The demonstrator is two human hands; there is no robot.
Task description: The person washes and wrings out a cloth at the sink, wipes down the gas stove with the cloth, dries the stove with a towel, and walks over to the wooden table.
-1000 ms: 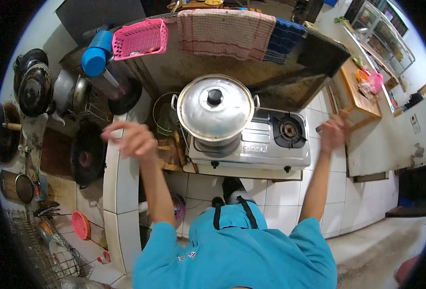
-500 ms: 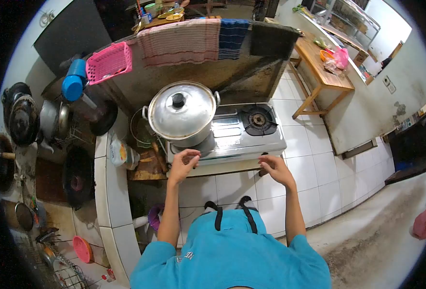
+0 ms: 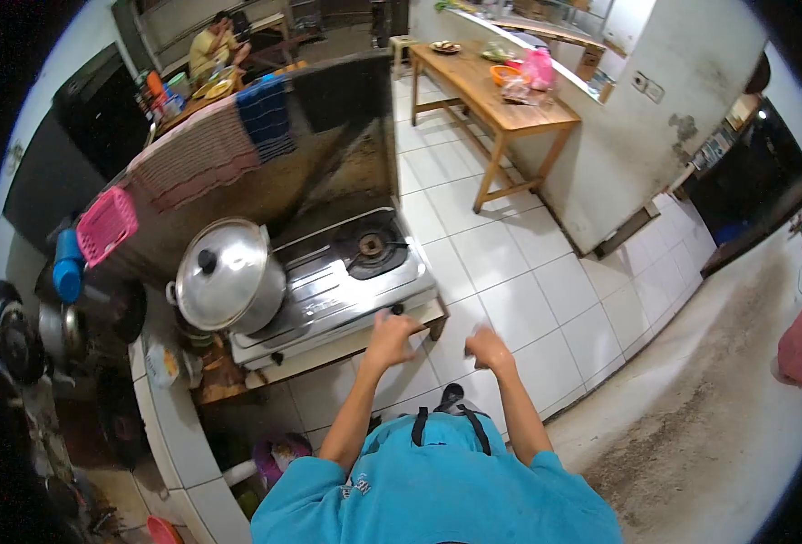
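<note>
My left hand (image 3: 392,341) is in the air just in front of the gas stove (image 3: 328,295), close to its right front knob. Its fingers are loosely bent and apart, with nothing in them. To the right, over the tiled floor, hangs my right hand (image 3: 489,348), slightly smeared by motion. It is empty too, the fingers loosely curled. A large aluminium pot (image 3: 238,281) stands on the stove's left side, covered by a lid (image 3: 224,258) with a black knob. The right burner (image 3: 371,247) has no pot on it.
A wooden table (image 3: 473,82) with an orange bowl (image 3: 504,74) and a pink plastic bag (image 3: 537,68) stands beyond the white tiled floor (image 3: 510,249). A low wall (image 3: 328,154) with towels runs behind the stove. Another person (image 3: 212,50) sits at the back left.
My view and body have turned to the right, so the stove and pot sit further left. My hands have come closer together, both still empty.
</note>
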